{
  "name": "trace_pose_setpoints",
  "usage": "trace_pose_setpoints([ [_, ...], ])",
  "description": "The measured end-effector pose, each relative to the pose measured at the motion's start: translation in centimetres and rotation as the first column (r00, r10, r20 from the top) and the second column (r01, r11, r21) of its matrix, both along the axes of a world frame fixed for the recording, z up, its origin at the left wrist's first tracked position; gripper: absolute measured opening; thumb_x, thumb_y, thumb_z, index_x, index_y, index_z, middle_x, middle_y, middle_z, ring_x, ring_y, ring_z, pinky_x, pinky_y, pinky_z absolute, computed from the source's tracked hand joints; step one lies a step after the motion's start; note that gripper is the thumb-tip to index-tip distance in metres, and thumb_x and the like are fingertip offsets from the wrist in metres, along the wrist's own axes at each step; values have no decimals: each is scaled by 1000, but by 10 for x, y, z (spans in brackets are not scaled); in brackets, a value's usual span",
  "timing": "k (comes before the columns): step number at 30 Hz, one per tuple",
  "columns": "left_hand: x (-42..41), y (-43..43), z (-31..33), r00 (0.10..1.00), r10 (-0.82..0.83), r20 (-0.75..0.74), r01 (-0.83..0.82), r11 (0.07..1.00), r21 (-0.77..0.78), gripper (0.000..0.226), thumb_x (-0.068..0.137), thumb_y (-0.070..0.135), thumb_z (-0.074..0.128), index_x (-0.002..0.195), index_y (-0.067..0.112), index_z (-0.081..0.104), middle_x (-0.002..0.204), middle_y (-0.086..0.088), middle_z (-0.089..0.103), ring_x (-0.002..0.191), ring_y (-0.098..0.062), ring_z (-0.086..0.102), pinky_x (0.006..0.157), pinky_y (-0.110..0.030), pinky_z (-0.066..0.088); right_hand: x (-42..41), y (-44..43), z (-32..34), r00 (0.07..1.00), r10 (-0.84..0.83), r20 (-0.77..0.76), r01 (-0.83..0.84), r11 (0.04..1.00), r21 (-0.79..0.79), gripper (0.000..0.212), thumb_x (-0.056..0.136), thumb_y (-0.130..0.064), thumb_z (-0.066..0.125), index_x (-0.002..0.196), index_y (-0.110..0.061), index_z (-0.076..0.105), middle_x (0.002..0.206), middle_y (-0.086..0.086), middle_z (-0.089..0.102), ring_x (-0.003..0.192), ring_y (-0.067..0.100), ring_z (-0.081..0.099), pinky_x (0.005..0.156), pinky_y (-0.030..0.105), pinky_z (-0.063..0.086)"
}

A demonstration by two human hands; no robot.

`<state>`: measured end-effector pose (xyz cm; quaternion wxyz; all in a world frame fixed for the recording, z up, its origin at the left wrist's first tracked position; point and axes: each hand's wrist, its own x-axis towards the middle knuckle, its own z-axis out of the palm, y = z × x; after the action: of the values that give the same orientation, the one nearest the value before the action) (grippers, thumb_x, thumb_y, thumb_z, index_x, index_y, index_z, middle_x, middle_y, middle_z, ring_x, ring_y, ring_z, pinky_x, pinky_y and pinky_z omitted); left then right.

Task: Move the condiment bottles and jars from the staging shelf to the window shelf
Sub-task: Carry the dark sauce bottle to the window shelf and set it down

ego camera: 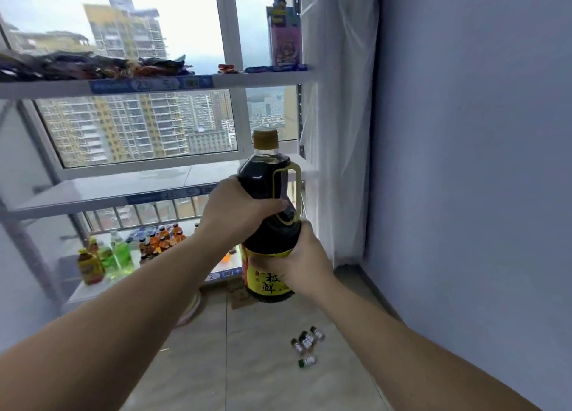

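A large dark soy sauce bottle with a gold cap, a side handle and a yellow label is held upright in mid-air in front of the window shelf unit. My left hand wraps its upper body just left of the handle. My right hand grips its lower part over the label. The middle board of the window shelf lies bare behind and to the left of the bottle, about level with the bottle's shoulder.
The top shelf carries snack packets and a purple box. The bottom shelf holds several drink bottles. Small vials lie on the tiled floor. A curtain and a wall close the right side.
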<state>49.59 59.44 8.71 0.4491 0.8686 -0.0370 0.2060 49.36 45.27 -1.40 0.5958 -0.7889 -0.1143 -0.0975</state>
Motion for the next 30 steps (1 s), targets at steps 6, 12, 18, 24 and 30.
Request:
trace_pose_setpoints([
  [6,96,54,-6,996,93,5,-93,994,-56,51,45,63,82,84,32,71,80,15,73,74,-5,70,65,-30,58,105,50,0,998,68,-4,-68,997,-36,98,41,-67,93,122,-42,44,115,-22,68,105,-1,65,80,26,53],
  [12,210,106,-11,992,124,29,-123,992,-34,40,52,59,85,78,35,67,76,17,70,70,1,66,56,-25,50,219,103,0,997,78,-17,-79,995,-66,96,43,-67,92,121,-40,44,115,-19,68,105,2,66,76,23,51],
  [18,318,146,-2,993,111,30,-111,994,-8,41,50,61,84,76,35,66,78,15,70,71,-3,67,60,-29,54,328,146,4,999,40,-8,-40,997,-64,98,41,-62,93,123,-33,48,115,-15,70,105,9,69,84,34,57],
  [24,428,172,-3,993,119,14,-119,993,11,41,52,58,86,77,32,67,78,15,70,71,-3,67,61,-28,55,438,171,2,999,43,0,-43,997,-69,94,41,-64,90,120,-35,48,107,-22,68,95,-9,64,72,19,50],
  [30,546,204,-17,981,196,14,-196,980,30,47,56,57,85,90,27,73,81,11,71,73,-7,68,63,-30,57,571,197,-7,990,138,-10,-138,983,-118,100,46,-59,92,132,-25,54,121,-7,72,111,18,70,95,46,58],
])
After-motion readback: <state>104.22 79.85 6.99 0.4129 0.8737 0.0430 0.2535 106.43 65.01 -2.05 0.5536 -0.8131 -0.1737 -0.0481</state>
